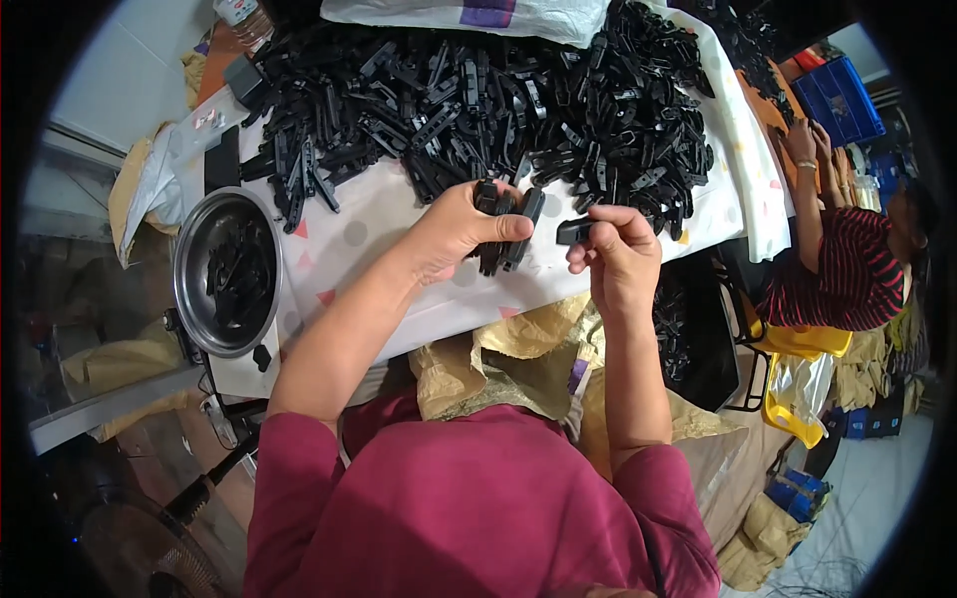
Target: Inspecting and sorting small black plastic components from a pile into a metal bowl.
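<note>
Above cloth edge (478,309) | left hand (454,229) bunches clips (503,224) | right hand (618,254) pinches clip (575,231)

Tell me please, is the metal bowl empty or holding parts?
Holding parts: black pieces lie inside the metal bowl, left of the left hand.

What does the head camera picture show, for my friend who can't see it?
A person's left hand grips a bundle of long black plastic parts while the right hand pinches one small black part beside it. Behind them, a big pile of black parts covers the cloth-covered table, with a metal bowl at the left.
</note>
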Demonstrator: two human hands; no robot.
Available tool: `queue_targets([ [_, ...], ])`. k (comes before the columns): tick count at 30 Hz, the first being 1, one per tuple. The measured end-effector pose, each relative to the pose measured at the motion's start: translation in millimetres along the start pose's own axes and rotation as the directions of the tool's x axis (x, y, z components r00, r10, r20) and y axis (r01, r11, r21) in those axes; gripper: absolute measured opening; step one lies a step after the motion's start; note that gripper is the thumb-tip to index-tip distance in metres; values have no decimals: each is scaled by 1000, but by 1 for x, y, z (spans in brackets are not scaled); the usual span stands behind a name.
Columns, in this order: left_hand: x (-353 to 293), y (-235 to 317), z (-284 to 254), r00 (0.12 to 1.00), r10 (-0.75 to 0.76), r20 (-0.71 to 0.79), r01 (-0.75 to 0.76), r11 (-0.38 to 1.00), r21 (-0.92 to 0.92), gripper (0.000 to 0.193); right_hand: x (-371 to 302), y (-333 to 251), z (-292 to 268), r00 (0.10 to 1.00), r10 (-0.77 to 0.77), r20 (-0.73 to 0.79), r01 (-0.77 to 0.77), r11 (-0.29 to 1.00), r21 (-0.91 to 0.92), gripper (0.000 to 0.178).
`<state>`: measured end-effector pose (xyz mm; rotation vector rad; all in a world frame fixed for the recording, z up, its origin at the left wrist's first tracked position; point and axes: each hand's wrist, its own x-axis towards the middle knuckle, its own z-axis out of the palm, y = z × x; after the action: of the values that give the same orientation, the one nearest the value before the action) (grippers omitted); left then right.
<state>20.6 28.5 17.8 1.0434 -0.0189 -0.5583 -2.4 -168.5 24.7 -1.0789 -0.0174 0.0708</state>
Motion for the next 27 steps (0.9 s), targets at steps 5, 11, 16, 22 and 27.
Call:
queue_targets([
  [5, -20, 11, 8, 1000, 10, -18, -13, 982, -189, 29, -9, -14, 23, 983, -105, 152, 120, 988, -95, 20],
  [11, -33, 24, 4, 997, 71, 31, -76, 982, 176, 33, -14, -28, 37, 879, -104, 465, 383, 734, -561, 19],
  [16, -37, 38, 1, 996, 35, 88, -57, 964, 260, 25, -18, -19, 40, 823, -255, 507, 541, 623, -565, 22],
  [22, -43, 42, 1, 992, 31, 121, -98, 791, 604, 31, -27, -11, 42, 758, -415, 503, 652, 438, -619, 21],
  [27, -49, 31, 19, 860, 431, 272, -395, 225, 891, 34, -30, -8, 32, 777, -394, 491, 629, 437, -643, 27],
])
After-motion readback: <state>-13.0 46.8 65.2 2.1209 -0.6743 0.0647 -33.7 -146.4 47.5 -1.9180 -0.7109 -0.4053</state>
